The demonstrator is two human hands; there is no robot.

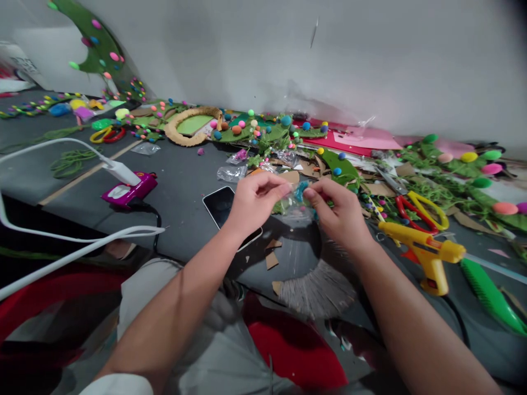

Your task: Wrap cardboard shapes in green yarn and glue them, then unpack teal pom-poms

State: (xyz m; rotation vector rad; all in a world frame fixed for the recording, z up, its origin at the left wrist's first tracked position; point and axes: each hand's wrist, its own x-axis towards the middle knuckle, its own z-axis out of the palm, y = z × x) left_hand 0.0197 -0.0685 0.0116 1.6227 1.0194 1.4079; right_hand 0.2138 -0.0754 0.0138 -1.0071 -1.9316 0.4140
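Observation:
Both hands meet over the dark grey table around a small clear plastic bag (297, 210) with something teal (302, 191) at its top. My left hand (263, 197) is closed, thumb and forefinger pinching the bag's left side. On the other side my right hand (335, 211) is closed too, its fingertips pinching the bag beside the teal piece. Whether that piece is inside the bag I cannot tell. Beneath my hands lies a grey yarn-wrapped ring (315, 291), partly hidden by my right arm. A phone (222, 206) lies under my left wrist.
A yellow glue gun (426, 249), red-and-yellow scissors (422, 213) and a green brush-like object (492, 293) lie at right. At left are a purple power adapter (130, 190) and white cables (82, 247). Behind sit a tan ring (175, 131) and felt leaves (337, 164) with pompoms.

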